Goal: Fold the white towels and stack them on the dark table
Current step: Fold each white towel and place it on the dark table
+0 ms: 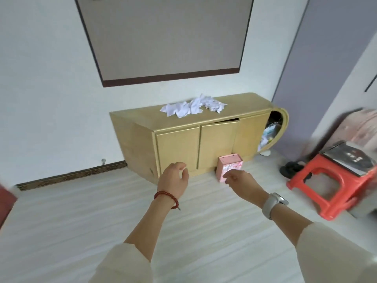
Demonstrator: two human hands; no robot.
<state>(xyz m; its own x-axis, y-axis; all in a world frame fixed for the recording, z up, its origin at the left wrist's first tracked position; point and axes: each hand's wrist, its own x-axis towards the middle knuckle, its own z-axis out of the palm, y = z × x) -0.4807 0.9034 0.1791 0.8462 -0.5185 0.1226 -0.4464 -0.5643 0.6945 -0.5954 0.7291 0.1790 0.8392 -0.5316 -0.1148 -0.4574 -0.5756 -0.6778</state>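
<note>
Two arms in pale sleeves reach out over a light floor [61, 221]. On the left hand [173, 178] side there is a red bead bracelet [166, 196] round the wrist, and the fingers are loosely curled and hold nothing. On the right hand [240, 179] side there is a white watch [272, 204] on the wrist, and those fingers are loosely bent too and hold nothing. Both hands hang in the air in front of a long wooden cabinet [177, 148] that stands against the white wall. White towels [191, 106] lie in a crumpled heap on top of the cabinet, well apart from both hands. One cabinet door in the middle sits a little crooked. A small pink box [229, 166] stands on the floor just in front of the cabinet, and the right hand covers a bit of it. At the round right end of the cabinet there is an open space with some things stuffed inside, maybe bags, but they are too blurry to tell. Right of the cabinet stands a red stool [328, 190] with a dark flat thing [350, 158] on top. Above the cabinet hangs a big grey board [167, 37] with a dark frame.
</note>
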